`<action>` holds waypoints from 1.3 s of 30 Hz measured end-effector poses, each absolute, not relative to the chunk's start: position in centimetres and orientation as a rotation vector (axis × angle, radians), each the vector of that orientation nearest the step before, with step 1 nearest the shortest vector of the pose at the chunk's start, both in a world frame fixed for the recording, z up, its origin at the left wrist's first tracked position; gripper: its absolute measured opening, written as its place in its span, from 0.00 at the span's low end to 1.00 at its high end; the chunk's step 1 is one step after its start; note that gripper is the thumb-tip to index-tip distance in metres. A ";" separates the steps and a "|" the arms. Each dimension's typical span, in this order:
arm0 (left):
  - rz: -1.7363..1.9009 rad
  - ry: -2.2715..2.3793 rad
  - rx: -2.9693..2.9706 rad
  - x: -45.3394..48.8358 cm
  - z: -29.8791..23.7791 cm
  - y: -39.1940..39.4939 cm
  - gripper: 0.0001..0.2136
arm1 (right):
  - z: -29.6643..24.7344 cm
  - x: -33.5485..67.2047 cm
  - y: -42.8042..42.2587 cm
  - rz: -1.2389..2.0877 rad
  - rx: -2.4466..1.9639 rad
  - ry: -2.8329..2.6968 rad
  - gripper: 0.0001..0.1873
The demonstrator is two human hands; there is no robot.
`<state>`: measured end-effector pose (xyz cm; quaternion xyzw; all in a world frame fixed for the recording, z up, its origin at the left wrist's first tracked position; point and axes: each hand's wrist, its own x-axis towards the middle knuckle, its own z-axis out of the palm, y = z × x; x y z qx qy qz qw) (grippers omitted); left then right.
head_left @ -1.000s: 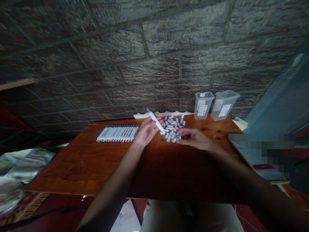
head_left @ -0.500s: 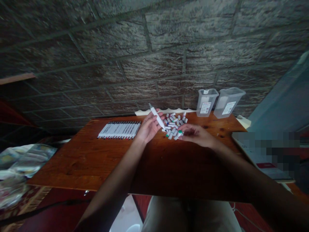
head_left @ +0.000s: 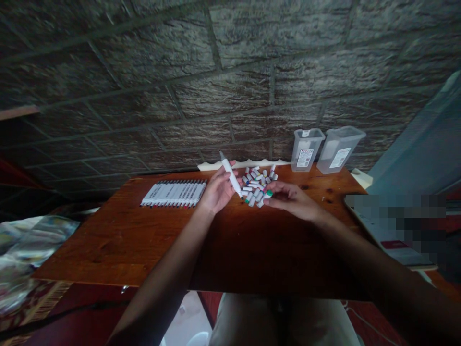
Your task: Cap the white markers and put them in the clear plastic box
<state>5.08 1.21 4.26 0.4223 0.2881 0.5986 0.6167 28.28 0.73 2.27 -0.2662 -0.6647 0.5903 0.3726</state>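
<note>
Dark brick wall fills the upper part of the frame, and below it stands a brown wooden tabletop. Near the centre, the left hand has fingers partly curled around a white marker, tilted, with its grey pointed end up toward the wall. Just right of it, the right hand seems to pinch a green-ended cap between thumb and fingers, though the light is dim and I cannot be sure how firmly. Because the loose caps lie crowded between the hands, a fingertip could push some of them and make them roll. The marker could slip if the light hold loosens, and its bare end could stain the skin. At centre left, a row of markers could be disturbed by the left forearm. Two clear containers stand behind, at upper right, out of the way.
</note>
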 end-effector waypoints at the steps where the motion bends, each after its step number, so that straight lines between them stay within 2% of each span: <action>1: 1.346 0.655 1.016 5.0 4.1 1.2 0.19 | 2.3 28.3 0.8 1.501 -0.677 -1.706 0.15; 5: 1.175 0.720 1.257 5.1 3.7 0.9 0.20 | 2.7 28.6 1.1 1.423 -0.677 -1.638 0.14; 9: 1.107 0.783 1.423 5.4 3.4 0.8 0.13 | 3.1 29.0 1.5 1.393 -0.670 -1.509 0.14; 22: 1.010 0.822 1.458 5.6 3.0 0.8 0.13 | 3.2 29.2 1.6 1.464 -0.593 -1.316 0.12; 29: 1.093 0.764 1.415 5.6 3.2 0.9 0.13 | 2.7 29.2 1.7 1.517 -0.573 -1.274 0.11; 34: 1.169 0.781 1.392 5.6 3.2 1.0 0.12 | 2.6 28.7 1.6 1.568 -0.657 -1.330 0.15; 39: 1.343 0.758 1.130 5.7 3.5 1.3 0.13 | 2.5 28.4 1.5 1.591 -0.709 -1.373 0.18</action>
